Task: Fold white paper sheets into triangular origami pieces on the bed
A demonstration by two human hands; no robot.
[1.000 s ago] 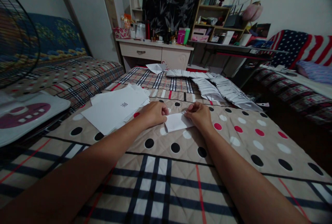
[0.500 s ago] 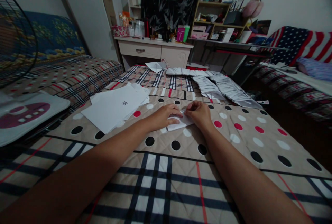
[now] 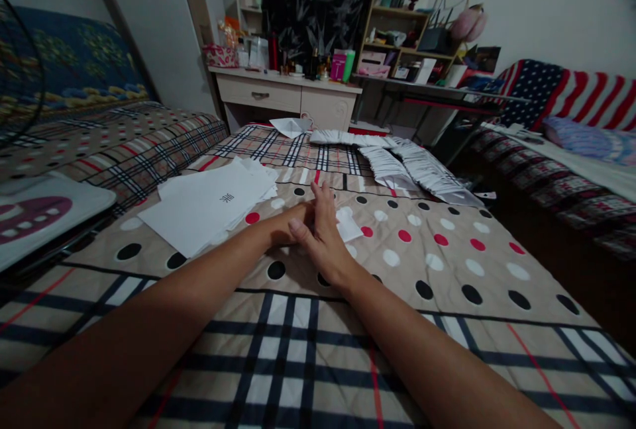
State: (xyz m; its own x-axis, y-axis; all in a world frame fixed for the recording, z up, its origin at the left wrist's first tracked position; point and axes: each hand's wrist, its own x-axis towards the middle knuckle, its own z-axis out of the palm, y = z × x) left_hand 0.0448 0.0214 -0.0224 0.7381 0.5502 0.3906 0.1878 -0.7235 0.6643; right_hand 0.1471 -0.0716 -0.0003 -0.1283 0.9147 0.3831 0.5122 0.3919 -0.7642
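Observation:
On the spotted part of the bedspread, a small folded white paper (image 3: 350, 225) shows beyond my right hand. My right hand (image 3: 320, 227) is open, its fingers stretched out and thumb apart, in front of my left hand. Of my left hand (image 3: 294, 220) only the back near the wrist shows; its fingers are hidden behind the right, by the folded paper. A loose stack of white sheets (image 3: 199, 200) lies to the left, the top one printed with a small dark character.
Rows of folded white papers (image 3: 430, 171) stand packed at the far side of the bedspread (image 3: 407, 336), beside a loose folded sheet (image 3: 291, 126). A white bag (image 3: 89, 207) with a purple print sits at the left edge. A dresser (image 3: 283, 95) stands beyond the bed.
My right hand has let go of the folded paper's right side and swung left across my left hand, its fingers now stretched out. The view has shifted slightly right.

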